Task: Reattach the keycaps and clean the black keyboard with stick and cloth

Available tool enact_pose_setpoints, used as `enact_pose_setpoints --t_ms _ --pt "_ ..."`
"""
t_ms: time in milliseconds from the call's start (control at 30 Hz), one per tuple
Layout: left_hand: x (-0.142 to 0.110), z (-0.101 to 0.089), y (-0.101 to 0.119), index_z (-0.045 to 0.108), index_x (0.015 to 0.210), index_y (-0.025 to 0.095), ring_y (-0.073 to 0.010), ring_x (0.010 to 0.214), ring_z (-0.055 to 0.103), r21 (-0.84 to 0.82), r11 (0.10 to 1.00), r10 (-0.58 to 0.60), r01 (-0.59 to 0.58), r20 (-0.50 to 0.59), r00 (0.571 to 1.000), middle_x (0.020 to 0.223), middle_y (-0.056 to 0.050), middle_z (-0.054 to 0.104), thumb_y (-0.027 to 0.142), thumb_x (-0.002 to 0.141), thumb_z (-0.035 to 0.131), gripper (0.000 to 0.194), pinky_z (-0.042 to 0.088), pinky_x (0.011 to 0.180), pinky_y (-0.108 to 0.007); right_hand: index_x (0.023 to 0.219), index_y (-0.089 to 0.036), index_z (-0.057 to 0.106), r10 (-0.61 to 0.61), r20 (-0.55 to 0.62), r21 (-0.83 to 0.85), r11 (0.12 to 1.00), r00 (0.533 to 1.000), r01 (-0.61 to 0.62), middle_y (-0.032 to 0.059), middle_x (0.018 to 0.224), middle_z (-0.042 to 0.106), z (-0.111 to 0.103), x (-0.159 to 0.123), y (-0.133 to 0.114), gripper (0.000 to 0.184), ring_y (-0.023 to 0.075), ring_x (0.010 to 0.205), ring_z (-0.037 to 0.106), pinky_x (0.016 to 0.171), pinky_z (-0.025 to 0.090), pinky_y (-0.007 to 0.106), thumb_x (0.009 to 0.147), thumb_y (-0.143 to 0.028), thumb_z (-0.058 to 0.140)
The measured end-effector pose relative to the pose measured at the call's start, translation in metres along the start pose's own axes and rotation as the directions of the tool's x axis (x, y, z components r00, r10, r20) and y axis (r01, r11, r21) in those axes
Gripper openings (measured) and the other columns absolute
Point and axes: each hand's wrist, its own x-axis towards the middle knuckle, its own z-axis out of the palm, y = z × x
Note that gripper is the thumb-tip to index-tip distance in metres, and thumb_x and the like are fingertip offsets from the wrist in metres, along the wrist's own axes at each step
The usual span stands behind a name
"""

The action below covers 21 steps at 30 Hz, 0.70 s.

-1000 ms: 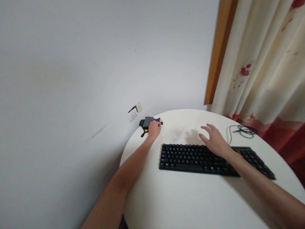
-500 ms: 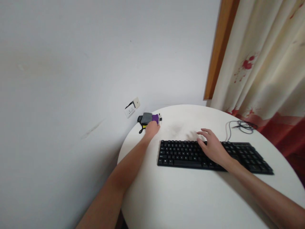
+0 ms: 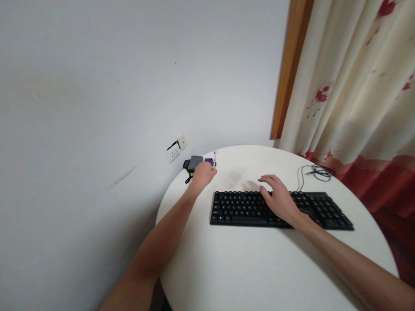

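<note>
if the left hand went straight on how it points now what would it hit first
Most likely the purple item just beyond the left hand, beside a thin white stick; depth is unclear, so hand and item may already touch.

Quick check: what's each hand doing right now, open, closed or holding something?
Left hand: fingers curled by the purple cloth and thin white stick; grip can't be told.
Right hand: open, empty, over the keyboard.
</note>
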Motion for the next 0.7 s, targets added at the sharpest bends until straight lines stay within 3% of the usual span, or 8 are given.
enact_pose_setpoints --t_ms 100,233,333,433,500,567,700 --pt "-0.030 -0.010 0.033 0.067 0.063 0.013 -0.0195 0.066 0.060 -0.227 0.962 0.144 -0.151 -0.049 0.988 0.065 -0.008 0.066 0.026 0.080 0.054 0.025 0.042 0.064 -0.029 0.130 -0.025 0.052 -0.005 0.036 0.113 0.994 0.999 0.001 0.0087 0.112 0.063 -0.003 0.000 -0.011 0.039 0.0236 0.101 0.060 0.094 0.048 0.045 0.091 -0.027 0.046" --pt "-0.076 -0.009 0.077 0.064 0.067 0.016 -0.0134 0.061 0.053 -0.634 0.712 0.351 -0.303 -0.052 0.935 0.064 0.000 0.061 0.026 0.078 0.056 0.017 0.039 0.056 -0.024 0.147 -0.028 0.032 -0.065 0.181 0.199 0.980 0.981 0.029 0.0071 0.117 0.062 -0.002 -0.002 -0.017 0.058 0.0196 0.091 0.063 0.088 0.051 0.040 0.091 -0.024 0.044" --pt "-0.097 -0.002 0.095 0.062 0.066 0.015 -0.0121 0.059 0.050 -0.746 0.589 0.483 -0.312 0.015 0.875 0.061 0.002 0.058 0.026 0.080 0.054 0.020 0.038 0.055 -0.023 0.135 -0.025 0.047 -0.105 0.159 0.159 0.984 0.982 0.079 0.0081 0.116 0.063 0.002 -0.005 -0.016 0.047 0.0220 0.097 0.061 0.089 0.049 0.039 0.089 -0.023 0.048" --pt "-0.095 0.006 0.094 0.068 0.073 0.015 -0.0142 0.066 0.057 -0.792 0.535 0.575 -0.294 0.088 0.813 0.069 0.000 0.066 0.034 0.085 0.054 0.026 0.042 0.061 -0.024 0.107 -0.023 0.061 -0.063 0.103 0.075 0.996 0.993 0.055 0.0066 0.099 0.065 0.005 -0.005 -0.016 0.021 0.0228 0.089 0.060 0.080 0.048 0.036 0.088 -0.025 0.050" --pt "-0.082 0.009 0.083 0.071 0.080 0.015 -0.0169 0.075 0.061 -0.769 0.558 0.577 -0.311 0.090 0.812 0.078 -0.003 0.071 0.039 0.087 0.053 0.031 0.045 0.069 -0.025 0.088 -0.022 0.061 -0.020 0.055 0.024 1.000 0.998 0.019 0.0051 0.085 0.064 0.004 -0.004 -0.016 0.016 0.0219 0.080 0.059 0.073 0.046 0.034 0.091 -0.031 0.048" --pt "-0.063 0.009 0.067 0.073 0.083 0.015 -0.0181 0.079 0.063 -0.683 0.642 0.492 -0.347 0.021 0.870 0.083 -0.005 0.073 0.039 0.090 0.048 0.036 0.046 0.075 -0.027 0.078 -0.022 0.059 0.016 0.005 0.009 1.000 1.000 -0.016 0.0044 0.076 0.062 0.002 -0.002 -0.017 0.027 0.0207 0.072 0.057 0.069 0.044 0.033 0.095 -0.037 0.044" --pt "-0.027 0.012 0.028 0.074 0.086 0.013 -0.0199 0.085 0.065 -0.525 0.800 0.367 -0.291 0.045 0.929 0.089 -0.008 0.074 0.031 0.087 0.049 0.031 0.045 0.079 -0.027 0.077 -0.022 0.062 0.083 -0.058 0.112 0.991 0.995 -0.076 0.0043 0.074 0.064 -0.006 0.002 -0.015 0.039 0.0206 0.073 0.059 0.070 0.044 0.032 0.098 -0.043 0.037"
